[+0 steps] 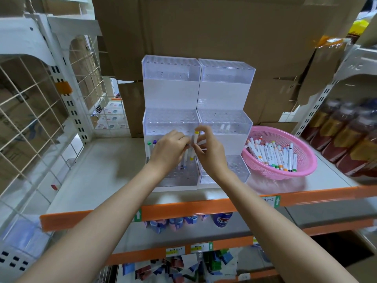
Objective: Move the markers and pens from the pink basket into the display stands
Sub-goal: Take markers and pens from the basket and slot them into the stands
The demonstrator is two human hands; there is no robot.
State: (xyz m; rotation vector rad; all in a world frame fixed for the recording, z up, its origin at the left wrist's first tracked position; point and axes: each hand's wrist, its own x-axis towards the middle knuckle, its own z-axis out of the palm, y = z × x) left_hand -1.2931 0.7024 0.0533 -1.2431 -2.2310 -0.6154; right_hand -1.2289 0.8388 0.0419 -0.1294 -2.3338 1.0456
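Two stands, a left stand (171, 94) and a right stand (224, 94), sit touching side by side on a shelf (98, 170), with cardboard boxes (204, 27) behind them and a wire grid (30, 99) to the left. Just right of them a basket (306, 160) holds loose markers (269, 154), and bottles (346, 135) stand further right. In front of the stands' seam, the left hand (169, 148) grips a bundle (186, 158) and the right hand (210, 148) pinches an upright marker (195, 142).

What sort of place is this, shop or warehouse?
Probably a shop's stock area or retail aisle: orange-edged shelving with shelf labels, stacked cardboard boxes behind, bottled goods on the next shelf.
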